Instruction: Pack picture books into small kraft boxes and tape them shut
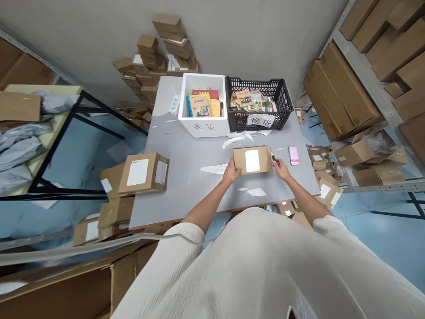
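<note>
Our left hand (231,172) grips the left end of a brown cardboard parcel (263,159), its fingers along that end and its thumb at the near corner. Our right hand (280,169) is closed around a slim dark-and-yellow cutter (273,157), at the parcel's right end; we cannot tell whether the blade touches the cardboard.

The parcel lies towards the near right of a grey table (179,177), with a white label (252,161) on top. We judge it stiff-walled and fairly light, though its contents are hidden. Bare cardboard should give good friction, while a hard squeeze mid-panel could dent it. The left end and near-left corner look the best hold, well away from the cutter.

Paper scraps (257,192) lie on the near side, and a phone (294,155) lies to the right. On the far side, a white foam box (219,127) and, right of it, a black plastic crate (236,119) hold books. Another labelled carton (151,173) sits at the table's left edge.
</note>
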Tool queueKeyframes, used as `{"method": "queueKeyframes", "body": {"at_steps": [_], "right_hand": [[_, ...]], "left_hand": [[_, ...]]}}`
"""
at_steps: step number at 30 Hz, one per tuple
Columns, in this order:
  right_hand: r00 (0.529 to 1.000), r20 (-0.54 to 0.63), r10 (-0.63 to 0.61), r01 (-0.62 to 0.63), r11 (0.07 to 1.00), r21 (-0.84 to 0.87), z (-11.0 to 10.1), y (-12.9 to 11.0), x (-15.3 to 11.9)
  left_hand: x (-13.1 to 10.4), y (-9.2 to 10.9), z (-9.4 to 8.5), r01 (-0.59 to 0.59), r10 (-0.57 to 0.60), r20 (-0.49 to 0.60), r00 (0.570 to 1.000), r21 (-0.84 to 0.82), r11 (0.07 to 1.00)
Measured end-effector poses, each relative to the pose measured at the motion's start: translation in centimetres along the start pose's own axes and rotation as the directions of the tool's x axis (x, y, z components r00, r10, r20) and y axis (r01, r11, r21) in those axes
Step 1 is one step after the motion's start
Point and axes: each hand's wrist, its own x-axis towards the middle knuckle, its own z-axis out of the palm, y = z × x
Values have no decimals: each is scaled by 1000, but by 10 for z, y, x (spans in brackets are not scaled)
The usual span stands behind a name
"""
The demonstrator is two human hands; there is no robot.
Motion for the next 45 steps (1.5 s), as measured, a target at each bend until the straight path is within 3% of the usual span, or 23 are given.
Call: {"method": "queueKeyframes", "body": {"at_steps": [4, 9, 14, 20, 27, 31, 37, 42, 45], "right_hand": [[1000, 17, -14, 15, 999, -36, 7, 3, 1], [1000, 7, -27, 27, 998, -61, 14, 1, 1], [998, -20, -60, 59, 998, -34, 10, -2, -3], [993, -74, -97, 99, 995, 20, -1, -13, 1], [992, -88, -92, 95, 995, 24, -1, -21, 6], [994, -64, -92, 94, 996, 15, 3, -24, 11], [995, -11, -102, 102, 995, 14, 4, -28, 14], [980, -22, -198, 194, 974, -120, -11, -44, 11], [967, 107, -233, 252, 939, -234, -18, -64, 11]], "left_hand": [[-4, -5, 3, 49, -48, 83, 995, -9, 999], [-8, -4, 7, 94, -90, 91, 992, -47, 994], [-13, 3, 7, 93, -94, -8, 996, -85, 992], [-20, 14, -6, 93, -98, -98, 990, -50, 994], [-22, 19, -12, 91, -99, -154, 983, -60, 994], [-21, 22, -12, -10, 2, -141, 990, -53, 999], [-37, 35, -6, -148, 166, -57, 984, 236, 960], [-50, 35, -1, -315, 310, 68, 948, 337, 887], [-49, 33, 2, -357, 364, 60, 929, 391, 848]]}}
